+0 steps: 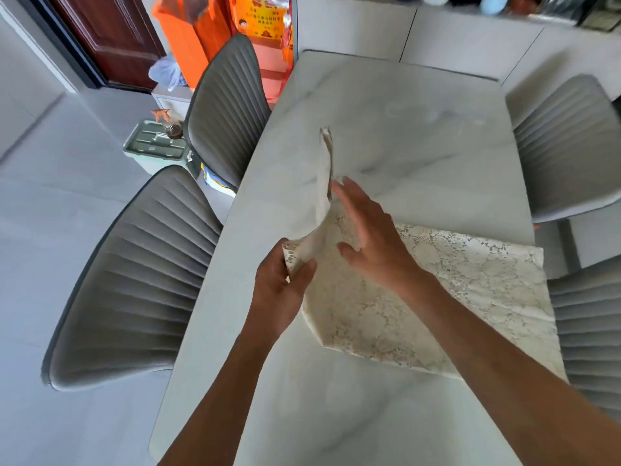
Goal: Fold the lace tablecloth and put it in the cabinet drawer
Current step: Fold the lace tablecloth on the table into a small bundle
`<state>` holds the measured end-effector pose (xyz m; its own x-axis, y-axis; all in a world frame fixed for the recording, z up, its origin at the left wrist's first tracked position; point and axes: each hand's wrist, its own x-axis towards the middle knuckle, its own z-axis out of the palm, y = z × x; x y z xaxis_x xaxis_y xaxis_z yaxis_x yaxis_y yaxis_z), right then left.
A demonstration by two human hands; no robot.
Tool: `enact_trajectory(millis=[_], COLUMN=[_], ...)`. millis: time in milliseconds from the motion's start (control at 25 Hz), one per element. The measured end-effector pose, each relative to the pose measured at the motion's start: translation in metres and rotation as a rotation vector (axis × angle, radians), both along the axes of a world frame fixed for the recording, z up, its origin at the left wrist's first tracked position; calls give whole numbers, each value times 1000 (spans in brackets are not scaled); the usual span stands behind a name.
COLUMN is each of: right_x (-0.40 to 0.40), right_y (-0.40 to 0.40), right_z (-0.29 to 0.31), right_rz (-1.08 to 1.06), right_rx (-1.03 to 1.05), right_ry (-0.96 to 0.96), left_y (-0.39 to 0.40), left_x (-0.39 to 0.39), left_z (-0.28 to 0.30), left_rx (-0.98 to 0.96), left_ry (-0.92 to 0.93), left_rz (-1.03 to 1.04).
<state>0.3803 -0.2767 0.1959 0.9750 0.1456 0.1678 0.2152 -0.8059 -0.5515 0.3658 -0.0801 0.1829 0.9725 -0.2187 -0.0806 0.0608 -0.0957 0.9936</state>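
Observation:
The cream lace tablecloth (453,290) lies partly folded on the white marble table (386,129), reaching the table's right edge. My left hand (279,290) pinches its near-left corner between thumb and fingers. From that corner a flap of the cloth stands lifted, rising to a point towards the far side. My right hand (373,237) hovers flat with fingers spread over the cloth, just right of the raised flap, holding nothing. No cabinet drawer is clearly in view.
Two grey ribbed chairs (134,280) stand along the table's left side, two more (564,146) on the right. A green storage box (154,146) sits on the floor beyond. White cabinets (437,35) line the far wall.

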Motion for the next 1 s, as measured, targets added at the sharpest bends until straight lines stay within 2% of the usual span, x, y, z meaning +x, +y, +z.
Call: enact_trajectory(millis=[120, 200, 280, 440, 640, 760, 920, 1000], right_x=[18, 8, -8, -56, -131, -173, -251, -298], right_y=[-12, -30, -59, -92, -80, -75, -43, -11], right_z=[57, 78, 89, 93, 107, 132, 139, 134], right_rz=[299, 368, 266, 69, 52, 70, -46, -130], right_rx=[-384, -458, -464, -349, -240, -227, -433, -484], right_ry=[-176, -138, -85, -32, -161, -189, 32, 52], left_y=[-10, -10, -1, 23, 24, 41, 81, 117], left_x=[-16, -36, -57, -100, -154, -175, -217, -244], left_z=[28, 48, 63, 90, 119, 130, 134, 131], left_rx=[144, 147, 143, 116, 329, 350, 407, 398], left_ry=[-155, -188, -223, -278, -312, -366, -443, -482], left_rz=[-84, -87, -22, 101, 202, 263, 117, 48])
